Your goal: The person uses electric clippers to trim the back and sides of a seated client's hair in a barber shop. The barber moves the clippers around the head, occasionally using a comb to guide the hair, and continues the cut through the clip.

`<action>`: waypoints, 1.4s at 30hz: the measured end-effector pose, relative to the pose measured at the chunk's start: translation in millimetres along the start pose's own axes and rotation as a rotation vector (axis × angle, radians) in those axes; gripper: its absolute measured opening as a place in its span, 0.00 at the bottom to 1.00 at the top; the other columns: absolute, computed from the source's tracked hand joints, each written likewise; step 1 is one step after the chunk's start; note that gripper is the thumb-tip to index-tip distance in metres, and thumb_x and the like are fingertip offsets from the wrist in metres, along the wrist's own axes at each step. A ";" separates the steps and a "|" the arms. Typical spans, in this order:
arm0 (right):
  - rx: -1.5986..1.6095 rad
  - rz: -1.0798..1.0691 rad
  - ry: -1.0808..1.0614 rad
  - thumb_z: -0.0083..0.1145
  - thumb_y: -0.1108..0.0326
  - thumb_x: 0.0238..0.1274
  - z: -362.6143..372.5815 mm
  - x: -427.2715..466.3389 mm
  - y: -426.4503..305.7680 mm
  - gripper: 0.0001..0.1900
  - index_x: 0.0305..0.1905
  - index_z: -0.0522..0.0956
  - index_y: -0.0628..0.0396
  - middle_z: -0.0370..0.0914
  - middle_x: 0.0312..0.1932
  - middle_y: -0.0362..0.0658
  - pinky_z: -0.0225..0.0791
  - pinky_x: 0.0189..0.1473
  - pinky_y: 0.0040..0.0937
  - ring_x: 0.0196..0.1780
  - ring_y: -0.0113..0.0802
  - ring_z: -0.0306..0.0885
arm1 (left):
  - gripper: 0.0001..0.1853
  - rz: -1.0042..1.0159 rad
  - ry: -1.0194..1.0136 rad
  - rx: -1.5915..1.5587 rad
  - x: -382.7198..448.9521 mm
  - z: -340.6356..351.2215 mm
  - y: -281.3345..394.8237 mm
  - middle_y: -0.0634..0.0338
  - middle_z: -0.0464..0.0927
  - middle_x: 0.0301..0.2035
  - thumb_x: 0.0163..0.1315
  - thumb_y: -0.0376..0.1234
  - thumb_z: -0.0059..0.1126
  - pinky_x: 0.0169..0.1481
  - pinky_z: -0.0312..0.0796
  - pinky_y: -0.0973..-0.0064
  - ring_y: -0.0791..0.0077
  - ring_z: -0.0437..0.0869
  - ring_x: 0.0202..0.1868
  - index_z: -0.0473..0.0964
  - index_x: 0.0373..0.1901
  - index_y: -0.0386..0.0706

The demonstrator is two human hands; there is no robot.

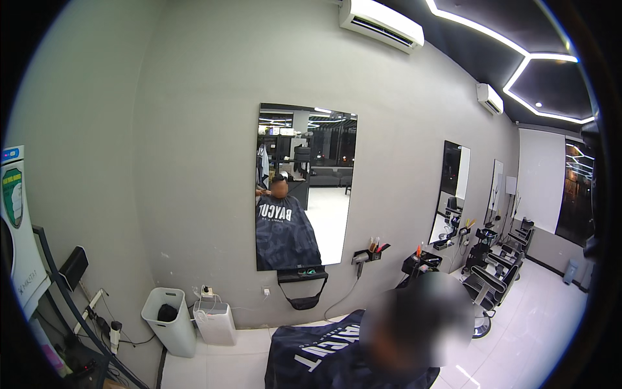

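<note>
Both of my hands are out of view. Before me sits a person whose head [413,316] is blurred, draped in a dark barber's cape [291,350] with white lettering. On the wall ahead, a tall mirror [335,209] reflects that person from the front. A hand shows beside the person's shoulder in the reflection; whose it is, I cannot tell. Under the mirror is a small black shelf [291,277], with a black bag [306,303] hanging from it. A hair dryer [360,259] rests in a wall holder with brushes and combs.
A light grey bin [175,335] with something black inside stands beside a white boxy appliance [216,328] with cables. At left are a dark metal frame [77,287] and a white cabinet [22,262]. A black trolley [413,262] and barber chairs [488,284] line the right.
</note>
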State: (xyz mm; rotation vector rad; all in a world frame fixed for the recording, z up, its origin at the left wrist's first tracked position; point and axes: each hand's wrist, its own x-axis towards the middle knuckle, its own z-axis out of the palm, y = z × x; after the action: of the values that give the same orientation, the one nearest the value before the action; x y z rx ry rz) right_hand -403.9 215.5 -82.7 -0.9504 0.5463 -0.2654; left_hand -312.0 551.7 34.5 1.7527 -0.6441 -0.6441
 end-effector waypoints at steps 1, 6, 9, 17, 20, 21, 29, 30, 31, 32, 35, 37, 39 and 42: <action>0.040 0.047 0.005 0.62 0.71 0.74 -23.5 -2.3 -3.8 0.14 0.60 0.75 0.53 0.77 0.32 0.39 0.72 0.35 0.31 0.34 0.29 0.76 | 0.37 -0.125 -0.070 0.004 4.1 14.8 -6.9 0.50 0.85 0.54 0.64 0.50 0.75 0.61 0.76 0.65 0.66 0.86 0.52 0.74 0.68 0.39; -0.332 -0.084 0.229 0.62 0.77 0.71 -126.6 30.0 -18.6 0.19 0.63 0.74 0.55 0.77 0.33 0.39 0.72 0.36 0.31 0.34 0.28 0.74 | 0.30 -0.010 -0.119 -0.071 94.5 107.2 -38.5 0.49 0.83 0.59 0.78 0.46 0.55 0.65 0.73 0.63 0.64 0.83 0.56 0.69 0.76 0.43; -0.826 -0.284 0.135 0.73 0.73 0.61 -181.9 64.8 -37.9 0.24 0.60 0.77 0.61 0.75 0.35 0.40 0.71 0.37 0.31 0.35 0.29 0.69 | 0.26 -0.002 -0.045 0.146 171.3 174.9 -41.3 0.48 0.81 0.64 0.80 0.42 0.50 0.70 0.71 0.60 0.58 0.82 0.64 0.69 0.76 0.45; -1.174 -0.414 -0.115 0.65 0.78 0.53 -234.5 125.2 -190.3 0.21 0.54 0.80 0.65 0.86 0.36 0.50 0.79 0.41 0.40 0.37 0.34 0.83 | 0.24 0.390 -0.071 0.460 376.0 331.9 22.9 0.52 0.80 0.65 0.81 0.41 0.45 0.71 0.70 0.53 0.48 0.82 0.62 0.71 0.75 0.49; -0.901 -0.372 0.059 0.66 0.77 0.55 -261.7 156.7 -241.0 0.19 0.53 0.80 0.63 0.85 0.37 0.47 0.76 0.36 0.39 0.32 0.34 0.80 | 0.24 0.155 -0.037 0.660 440.9 315.2 33.4 0.54 0.80 0.65 0.80 0.41 0.45 0.72 0.70 0.53 0.49 0.82 0.62 0.72 0.74 0.52; -0.892 -0.475 0.067 0.66 0.74 0.62 -267.7 173.4 -254.0 0.17 0.55 0.79 0.59 0.84 0.41 0.45 0.76 0.34 0.35 0.30 0.34 0.78 | 0.24 -0.054 -0.120 0.799 457.3 302.3 36.8 0.54 0.79 0.67 0.80 0.38 0.44 0.75 0.69 0.55 0.50 0.80 0.66 0.72 0.74 0.48; 0.418 0.372 -0.118 0.48 0.58 0.81 -244.9 325.9 -331.3 0.19 0.67 0.70 0.54 0.76 0.39 0.44 0.62 0.19 0.19 0.23 0.24 0.65 | 0.28 0.417 0.007 0.269 614.2 326.8 48.9 0.58 0.77 0.69 0.78 0.43 0.57 0.78 0.65 0.56 0.51 0.79 0.69 0.69 0.76 0.49; 0.508 0.458 -0.147 0.48 0.58 0.81 -237.1 348.8 -336.4 0.20 0.68 0.70 0.55 0.75 0.41 0.43 0.60 0.18 0.19 0.23 0.23 0.64 | 0.26 0.304 0.064 0.370 638.0 317.9 40.2 0.58 0.77 0.70 0.79 0.41 0.54 0.78 0.64 0.57 0.51 0.78 0.69 0.70 0.76 0.47; 0.518 0.485 -0.188 0.48 0.58 0.81 -232.1 371.2 -342.9 0.21 0.68 0.70 0.56 0.74 0.41 0.43 0.60 0.18 0.19 0.23 0.23 0.63 | 0.24 0.189 0.120 0.466 663.5 308.8 32.7 0.58 0.76 0.70 0.81 0.38 0.50 0.79 0.64 0.58 0.51 0.78 0.70 0.70 0.75 0.45; 0.511 0.464 -0.241 0.48 0.57 0.81 -223.7 396.0 -351.4 0.20 0.67 0.71 0.57 0.74 0.41 0.43 0.61 0.18 0.19 0.23 0.23 0.63 | 0.22 0.077 0.179 0.567 691.8 293.2 30.0 0.58 0.76 0.71 0.83 0.35 0.46 0.79 0.64 0.60 0.51 0.78 0.70 0.70 0.74 0.44; 0.526 0.480 -0.276 0.49 0.58 0.80 -204.8 476.9 -378.5 0.22 0.68 0.71 0.58 0.74 0.40 0.43 0.61 0.19 0.18 0.23 0.23 0.63 | 0.23 0.272 0.247 0.302 759.9 271.3 36.2 0.55 0.75 0.71 0.80 0.31 0.50 0.76 0.67 0.60 0.54 0.78 0.70 0.70 0.74 0.39; 0.548 0.543 -0.275 0.51 0.58 0.79 -190.5 529.4 -392.4 0.23 0.69 0.69 0.59 0.73 0.40 0.44 0.62 0.19 0.18 0.24 0.23 0.63 | 0.24 0.378 0.289 0.122 788.9 260.2 46.0 0.53 0.75 0.71 0.78 0.28 0.53 0.75 0.68 0.60 0.55 0.79 0.70 0.69 0.73 0.36; 0.569 0.634 -0.306 0.52 0.59 0.78 -170.2 580.4 -398.5 0.26 0.72 0.67 0.60 0.73 0.39 0.45 0.63 0.20 0.18 0.24 0.23 0.64 | 0.24 0.387 0.339 0.338 810.9 241.7 52.8 0.55 0.75 0.71 0.79 0.28 0.50 0.73 0.68 0.60 0.59 0.78 0.70 0.68 0.75 0.39; 0.635 0.737 -0.446 0.54 0.59 0.76 -147.3 652.0 -407.1 0.25 0.69 0.67 0.62 0.72 0.39 0.46 0.66 0.23 0.20 0.26 0.24 0.65 | 0.25 0.255 0.477 0.263 849.2 202.7 47.9 0.54 0.78 0.67 0.78 0.31 0.53 0.68 0.71 0.59 0.57 0.81 0.65 0.70 0.75 0.41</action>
State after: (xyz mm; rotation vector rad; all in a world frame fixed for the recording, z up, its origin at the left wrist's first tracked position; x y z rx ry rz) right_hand 67.3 -406.7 -25.5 -0.1370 0.3303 0.4173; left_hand 138.0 -192.3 -56.9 1.9320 -0.6186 0.0440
